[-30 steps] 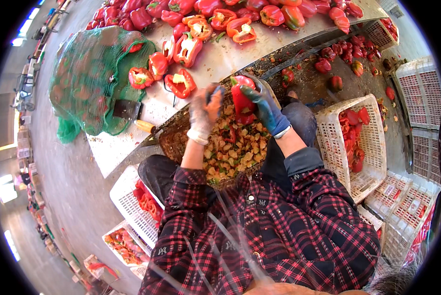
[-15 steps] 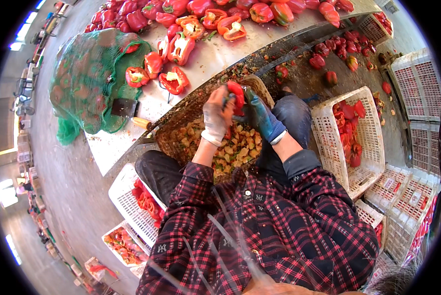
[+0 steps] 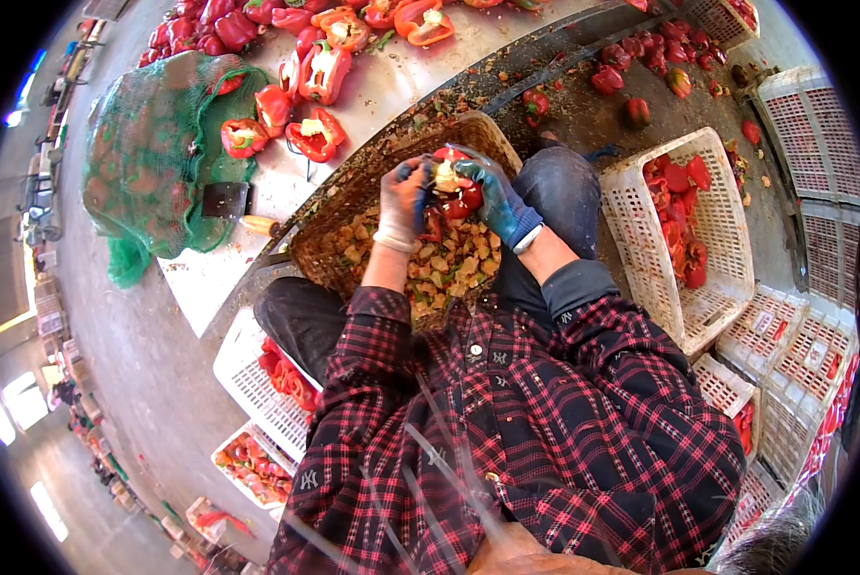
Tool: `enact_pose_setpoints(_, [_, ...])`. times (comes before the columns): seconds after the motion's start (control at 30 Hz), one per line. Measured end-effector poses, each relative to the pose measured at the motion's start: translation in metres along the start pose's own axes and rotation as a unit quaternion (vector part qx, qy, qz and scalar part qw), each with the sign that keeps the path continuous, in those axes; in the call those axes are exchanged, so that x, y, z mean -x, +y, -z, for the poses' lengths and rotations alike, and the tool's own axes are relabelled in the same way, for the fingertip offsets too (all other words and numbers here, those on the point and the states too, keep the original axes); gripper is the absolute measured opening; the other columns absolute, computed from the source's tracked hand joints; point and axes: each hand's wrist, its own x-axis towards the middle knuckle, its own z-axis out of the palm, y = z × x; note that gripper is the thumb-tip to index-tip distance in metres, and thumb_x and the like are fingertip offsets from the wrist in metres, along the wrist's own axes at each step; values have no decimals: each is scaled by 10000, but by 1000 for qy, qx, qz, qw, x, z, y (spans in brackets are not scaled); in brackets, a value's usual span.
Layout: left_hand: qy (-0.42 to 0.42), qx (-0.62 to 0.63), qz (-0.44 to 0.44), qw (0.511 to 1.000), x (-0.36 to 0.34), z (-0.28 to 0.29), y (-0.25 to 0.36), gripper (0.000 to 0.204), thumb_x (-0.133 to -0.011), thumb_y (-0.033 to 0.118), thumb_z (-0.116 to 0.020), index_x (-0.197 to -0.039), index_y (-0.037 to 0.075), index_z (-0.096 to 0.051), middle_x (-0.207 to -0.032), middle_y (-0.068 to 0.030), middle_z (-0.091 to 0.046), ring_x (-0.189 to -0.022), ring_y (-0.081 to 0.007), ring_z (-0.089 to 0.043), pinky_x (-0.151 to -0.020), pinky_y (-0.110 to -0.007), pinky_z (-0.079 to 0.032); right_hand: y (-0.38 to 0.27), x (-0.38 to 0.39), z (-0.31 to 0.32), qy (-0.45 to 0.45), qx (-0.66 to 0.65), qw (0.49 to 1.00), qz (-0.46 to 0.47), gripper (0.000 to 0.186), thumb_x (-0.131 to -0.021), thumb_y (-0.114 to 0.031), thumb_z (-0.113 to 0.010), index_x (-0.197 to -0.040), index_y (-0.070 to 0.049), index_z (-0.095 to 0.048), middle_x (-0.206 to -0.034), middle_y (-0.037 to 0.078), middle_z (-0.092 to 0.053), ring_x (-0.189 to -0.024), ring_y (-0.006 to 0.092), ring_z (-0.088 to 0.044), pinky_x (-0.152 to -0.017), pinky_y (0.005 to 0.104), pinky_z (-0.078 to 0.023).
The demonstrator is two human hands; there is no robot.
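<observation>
Above the crate between my knees I hold an opened red bell pepper (image 3: 465, 203), its pale seedy core showing. My gloved right hand (image 3: 495, 199) is closed round its right side. My gloved left hand (image 3: 403, 199) is closed at its left edge, fingertips against the pepper by the core; whether a small tool is in those fingers I cannot make out. Below lie many cut-out pepper cores (image 3: 449, 266) in the dirty crate (image 3: 329, 259). On the metal table, halved red peppers (image 3: 317, 134) sit nearest to my left hand.
A cleaver (image 3: 226, 201) with a wooden handle lies by a green mesh sack (image 3: 152, 163) of peppers. White crates with red pepper pieces stand at my right (image 3: 737, 240) and left (image 3: 248, 369). More crates (image 3: 785, 335) are stacked far right. Whole peppers (image 3: 638, 112) lie on the floor.
Both hands have come slightly lower and the pepper has turned, so its pale core now shows. The whole view has shifted a little, with the table higher and further left.
</observation>
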Motion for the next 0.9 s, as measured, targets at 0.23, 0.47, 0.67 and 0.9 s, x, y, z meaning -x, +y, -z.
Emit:
enact_pose_setpoints(0.23, [163,-285,-87,941,26,72,1,255,-884,131,-629,-1065,-47,-605,-904,-89,-672,-773,-170,-660,-669,-301,-551,3,-10,1,2,-176,979,-100,480,-816,-141,-661,-1253,-16,-507,-1175,127,-600,-1060,265,-605,-933,402,-506])
enact_pose_setpoints(0.47, [-113,-751,-279,588,30,-13,54,396,-739,154,-706,-1114,93,-593,-967,-129,-612,-860,-313,-642,-710,-410,-523,-4,9,-5,-31,-15,998,-60,373,-892,-220,-566,-1224,-52,-534,-1165,109,-600,-1046,237,-598,-879,391,-518])
enact_pose_setpoints(0.67, [-182,-842,-268,432,4,-17,29,186,-800,159,-597,-976,101,-597,-835,-92,-645,-722,-300,-668,-594,-411,-527,-2,21,-9,-14,-106,982,-157,289,-907,-267,-552,-1121,-73,-565,-1074,76,-595,-1008,209,-598,-876,383,-517])
enact_pose_setpoints(0.9, [171,-353,-162,906,-4,9,-10,239,-853,186,-645,-1039,43,-596,-796,-91,-644,-695,-218,-629,-619,-350,-508,-2,19,-4,-2,-109,984,-138,470,-860,-257,-622,-1250,-12,-526,-1191,90,-595,-1058,195,-590,-934,318,-484])
